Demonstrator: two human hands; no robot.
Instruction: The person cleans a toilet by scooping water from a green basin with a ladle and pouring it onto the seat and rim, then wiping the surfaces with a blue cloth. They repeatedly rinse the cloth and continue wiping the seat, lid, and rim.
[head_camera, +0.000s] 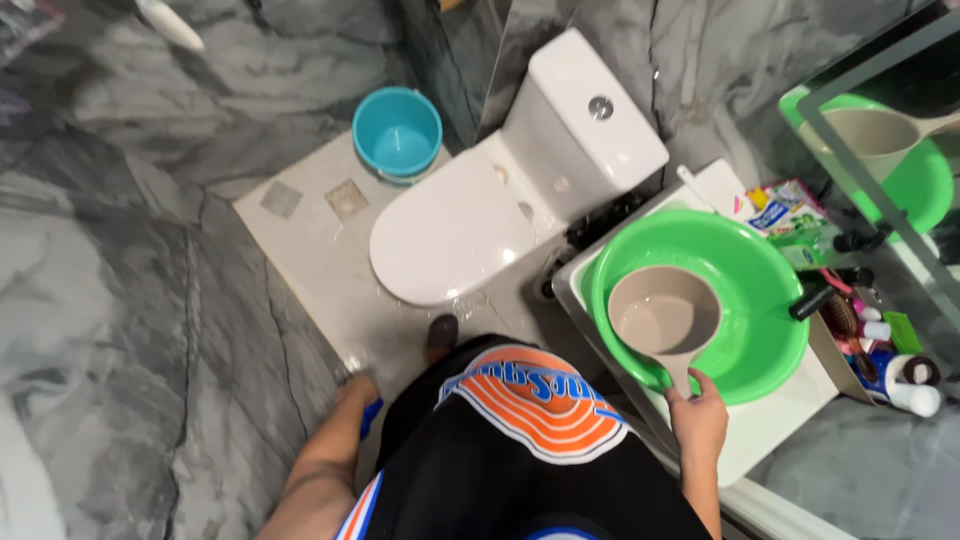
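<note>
Overhead view down into a grey marble bathroom. Right hand (698, 420) closed around the short handle of a beige round plastic dipper scoop (664, 318), thumb and fingers wrapped at the handle's end. Scoop bowl resting inside a bright green round plastic basin (770, 300), against the near-left wall of it. Basin itself seated in a white rectangular sink (775, 425) at the right of the view.

Scoop judged light and rigid, thin-walled plastic, likely slick where wet; heavier and prone to tipping once filled, since the whole load hangs ahead of the handle. Best held just as seen, on the handle close behind the bowl, wrist kept level. Whether any water lies in the bowl: cannot tell.

Right forearm rising from the bottom edge straight up to the sink, wrist roughly straight, elbow tucked beside a black jersey with orange and blue print.

Left hand (360, 392) hanging low at the side, fingers curled around something small and blue (371, 415); what it is, too hidden to say.

Beyond: white toilet with closed lid (455, 235), blue round plastic bucket (397, 133) on the floor just beside it, clutter of bottles and brushes (870, 340) right of the sink, mirror edge reflecting basin and scoop.
</note>
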